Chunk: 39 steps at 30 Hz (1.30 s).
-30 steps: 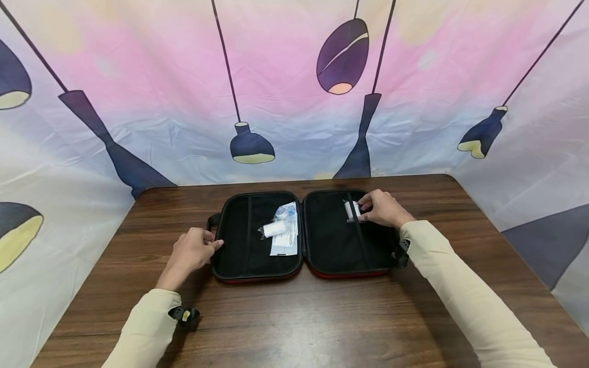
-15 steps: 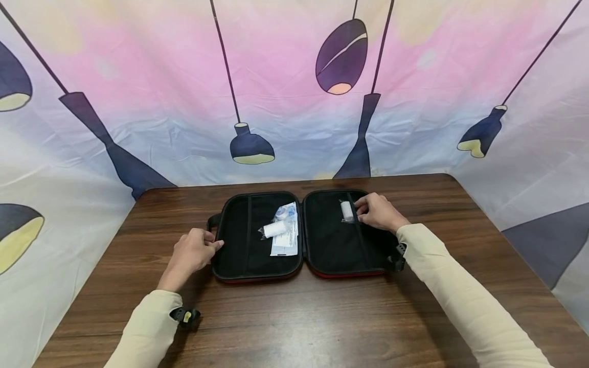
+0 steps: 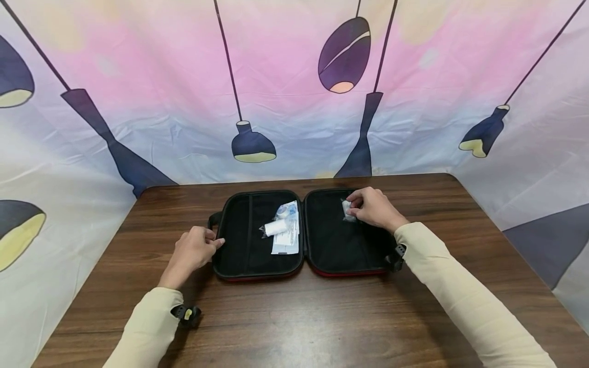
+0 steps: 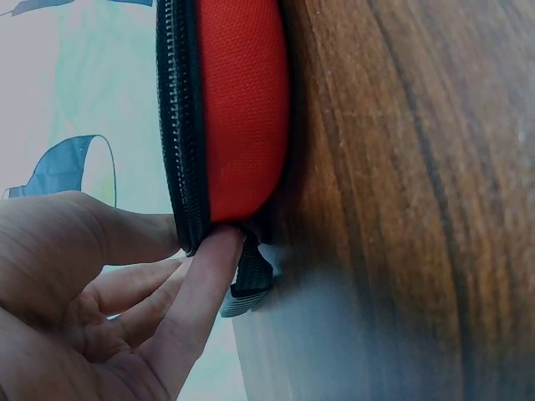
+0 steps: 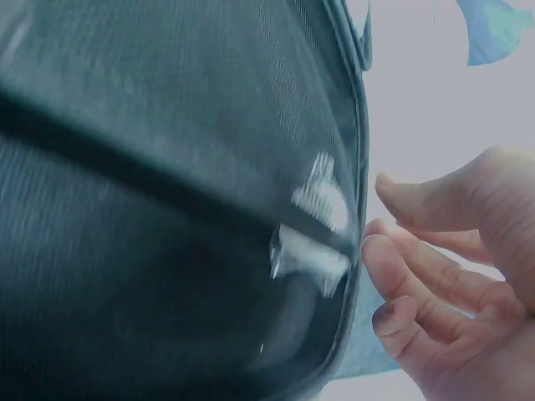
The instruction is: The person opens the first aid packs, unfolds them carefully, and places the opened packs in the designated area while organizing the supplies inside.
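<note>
A brown wood-grain table (image 3: 257, 301) with rounded far corners, a glare (image 3: 299, 327) on its near middle, is bounded far, left and right by creased pastel cloth (image 3: 294, 61) printed with hanging lamps (image 3: 253, 143).

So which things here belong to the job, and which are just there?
In the job, it seems:
- zip case, edge pinched by the left hand
- wrapped white roll at the right hand
- second wrapped roll
- blue-and-white packet

Just there:
- wooden table
- lamp-patterned cloth
</note>
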{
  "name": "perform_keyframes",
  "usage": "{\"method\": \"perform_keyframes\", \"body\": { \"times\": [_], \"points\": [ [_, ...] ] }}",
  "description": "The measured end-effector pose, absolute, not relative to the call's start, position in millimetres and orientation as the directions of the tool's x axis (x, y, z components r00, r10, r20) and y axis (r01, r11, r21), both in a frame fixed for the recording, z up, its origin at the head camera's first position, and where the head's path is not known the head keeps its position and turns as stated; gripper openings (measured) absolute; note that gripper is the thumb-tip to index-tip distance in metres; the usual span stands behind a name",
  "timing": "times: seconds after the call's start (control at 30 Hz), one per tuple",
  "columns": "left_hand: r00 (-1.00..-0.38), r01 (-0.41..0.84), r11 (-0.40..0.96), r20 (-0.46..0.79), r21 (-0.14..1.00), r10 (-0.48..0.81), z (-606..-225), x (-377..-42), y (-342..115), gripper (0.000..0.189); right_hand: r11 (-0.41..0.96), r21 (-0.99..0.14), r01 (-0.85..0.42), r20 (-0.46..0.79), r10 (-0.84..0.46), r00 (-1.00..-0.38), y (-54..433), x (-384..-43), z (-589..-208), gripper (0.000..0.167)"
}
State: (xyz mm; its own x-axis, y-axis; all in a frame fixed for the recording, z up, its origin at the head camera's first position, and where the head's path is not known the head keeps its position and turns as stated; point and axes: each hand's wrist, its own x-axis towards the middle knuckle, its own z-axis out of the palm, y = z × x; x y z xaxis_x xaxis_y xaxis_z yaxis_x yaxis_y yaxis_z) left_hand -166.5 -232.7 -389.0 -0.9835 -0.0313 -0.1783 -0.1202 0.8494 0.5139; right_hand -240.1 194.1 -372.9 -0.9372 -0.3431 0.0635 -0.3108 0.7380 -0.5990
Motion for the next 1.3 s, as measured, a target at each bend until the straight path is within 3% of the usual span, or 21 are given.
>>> {"method": "perform_keyframes", "body": {
  "times": [0.67,1.3],
  "points": [
    [-0.984,-0.114,0.853,-0.178,0.51,-0.025,-388.2,-166.6,-231.7,0.045,0.671,-0.588,-0.452,0.066,-0.518,-0.853,106.1,-227.7,-372.5,0.042],
    [-0.985,-0.111,0.86,-0.173,0.498,-0.028,-386.8,-167.0,-231.1,0.045,0.688,-0.574,-0.444,0.05,-0.511,-0.858,66.7,-230.3,-384.5,0.041]
  ]
}}
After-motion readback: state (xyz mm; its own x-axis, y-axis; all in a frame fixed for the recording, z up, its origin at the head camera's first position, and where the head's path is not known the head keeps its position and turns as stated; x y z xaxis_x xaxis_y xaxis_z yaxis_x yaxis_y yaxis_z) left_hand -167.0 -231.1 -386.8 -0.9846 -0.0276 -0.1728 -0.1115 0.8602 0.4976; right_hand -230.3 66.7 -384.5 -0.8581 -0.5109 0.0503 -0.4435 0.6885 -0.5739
